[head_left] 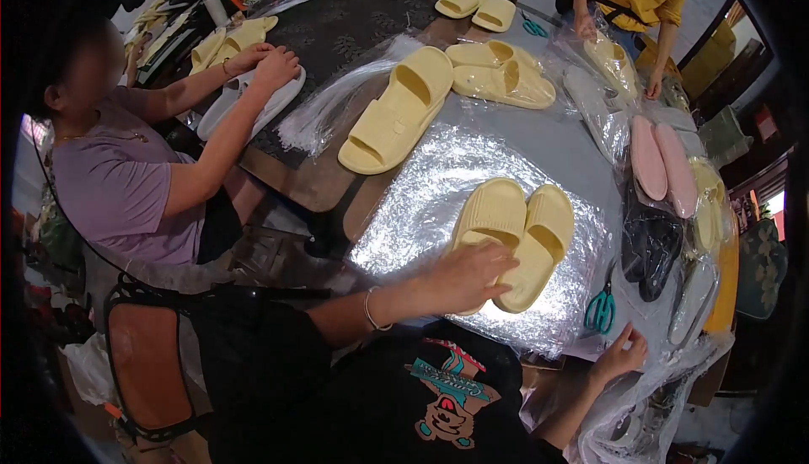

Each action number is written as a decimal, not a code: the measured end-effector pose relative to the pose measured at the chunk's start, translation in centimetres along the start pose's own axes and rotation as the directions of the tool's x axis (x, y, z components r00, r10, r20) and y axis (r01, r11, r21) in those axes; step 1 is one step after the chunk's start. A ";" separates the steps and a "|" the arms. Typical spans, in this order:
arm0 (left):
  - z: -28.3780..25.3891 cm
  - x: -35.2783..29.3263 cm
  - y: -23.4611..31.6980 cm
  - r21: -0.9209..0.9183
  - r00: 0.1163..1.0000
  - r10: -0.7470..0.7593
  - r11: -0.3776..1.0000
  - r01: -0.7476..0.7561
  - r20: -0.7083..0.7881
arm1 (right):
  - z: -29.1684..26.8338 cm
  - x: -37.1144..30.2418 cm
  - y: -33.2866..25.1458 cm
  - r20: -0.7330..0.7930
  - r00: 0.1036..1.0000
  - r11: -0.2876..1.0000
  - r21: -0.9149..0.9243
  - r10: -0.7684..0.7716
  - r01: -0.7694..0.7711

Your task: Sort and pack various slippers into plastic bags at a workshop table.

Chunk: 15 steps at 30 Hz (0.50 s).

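Dark table (pixel 362 21). Left hand (pixel 472 278) touching yellow slippers (pixel 541 245) on clear film (pixel 421 203); finger grip, can't tell. Right hand (pixel 620 356), fingers part-open; scissors (pixel 600 312) at its eleven o'clock.

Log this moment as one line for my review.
left hand: blurred, at nearest yellow slippers | right hand: beside nearer teal scissors, apart | slippers: side by side on clear plastic film

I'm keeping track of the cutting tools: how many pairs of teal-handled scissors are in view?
2: the near scissors lie by the right hand; the far scissors lie just right of two yellow slippers. Others may be hidden.
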<state>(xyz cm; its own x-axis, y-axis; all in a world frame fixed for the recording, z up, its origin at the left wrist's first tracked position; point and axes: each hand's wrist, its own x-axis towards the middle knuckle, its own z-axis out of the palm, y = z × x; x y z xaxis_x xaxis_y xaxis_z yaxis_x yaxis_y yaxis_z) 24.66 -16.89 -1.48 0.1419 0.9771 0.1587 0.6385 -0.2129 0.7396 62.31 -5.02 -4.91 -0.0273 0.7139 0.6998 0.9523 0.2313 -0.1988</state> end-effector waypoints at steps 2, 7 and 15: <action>-0.9 1.6 -1.5 0.100 0.967 0.107 0.991 -0.085 -0.233 | 1.1 1.6 -3.5 0.031 0.995 0.976 0.200 -0.093 0.085; -2.6 4.0 -5.6 0.269 0.968 0.077 0.963 -0.011 -0.237 | 4.2 5.9 -16.2 0.232 0.853 0.824 0.463 -0.467 0.326; -1.0 5.0 -7.3 0.108 0.957 0.056 0.994 -0.026 -0.285 | 8.1 8.8 -18.1 0.585 0.638 0.798 0.598 -0.502 0.080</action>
<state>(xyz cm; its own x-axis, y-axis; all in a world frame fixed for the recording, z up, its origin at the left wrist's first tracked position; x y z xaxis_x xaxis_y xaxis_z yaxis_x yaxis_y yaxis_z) 19.95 -10.45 -5.47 -0.0443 0.9242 0.3793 0.7125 -0.2369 0.6605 42.34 2.47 -0.72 -0.6727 0.7256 0.1449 0.5759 0.6364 -0.5131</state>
